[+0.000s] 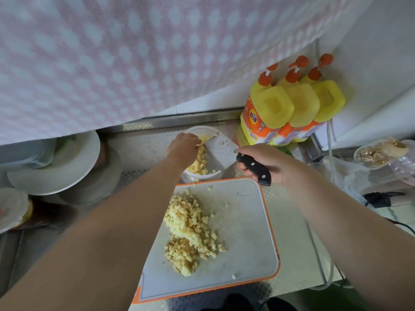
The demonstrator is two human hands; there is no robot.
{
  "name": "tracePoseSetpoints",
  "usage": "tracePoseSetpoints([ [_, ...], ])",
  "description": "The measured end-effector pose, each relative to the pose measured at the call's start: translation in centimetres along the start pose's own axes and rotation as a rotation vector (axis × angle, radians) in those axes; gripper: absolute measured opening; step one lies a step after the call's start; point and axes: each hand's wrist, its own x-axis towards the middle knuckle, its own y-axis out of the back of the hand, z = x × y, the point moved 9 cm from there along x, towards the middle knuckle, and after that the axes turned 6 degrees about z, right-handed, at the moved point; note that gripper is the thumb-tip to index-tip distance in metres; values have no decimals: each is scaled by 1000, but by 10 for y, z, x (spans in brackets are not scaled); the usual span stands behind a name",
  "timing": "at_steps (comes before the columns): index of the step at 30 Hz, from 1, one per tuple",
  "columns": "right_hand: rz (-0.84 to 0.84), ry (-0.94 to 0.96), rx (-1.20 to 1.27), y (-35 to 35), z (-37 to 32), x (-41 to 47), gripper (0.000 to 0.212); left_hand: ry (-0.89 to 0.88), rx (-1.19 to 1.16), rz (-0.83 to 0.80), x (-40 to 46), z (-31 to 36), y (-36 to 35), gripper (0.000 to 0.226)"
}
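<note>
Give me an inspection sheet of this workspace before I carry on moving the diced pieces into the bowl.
Surface: textured metal counter, with an orange-rimmed cutting board on it.
Job's things: pile of diced pieces on the board; more in the clear bowl beyond it; cleaver blade over the bowl.
Clutter: three yellow pump bottles at the right rear; stacked plates at the left.
Hands: right hand grips the cleaver handle; left hand touches the pieces at the blade.
Cables: white cable hangs at the right; black cable lower right.
Surroundings: patterned curtain hangs above the counter's back edge.
</note>
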Motion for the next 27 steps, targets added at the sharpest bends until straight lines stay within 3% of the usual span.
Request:
tracePoseSetpoints([
  [2,13,7,-17,4,0,-3,20,-50,13,43,-4,9,8,48],
  [5,37,24,-89,3,1,-8,18,-304,132,83,-17,41,12,79],
  [8,41,41,-110,-2,0,-12,17,-442,330,-11,-32,57,-4,80],
  [12,42,50,-114,-3,1,-17,19,-301,530,-163,-44,30,-22,70],
  [15,35,53,-171,-1,4,-22,19,-167,507,-136,-44,19,-11,68],
  [20,23,82,-171,-6,5,-32,20,-485,361,70,-54,74,9,75],
  [27,16,145,-231,2,7,-44,23,-313,468,-168,-53,46,-15,74],
])
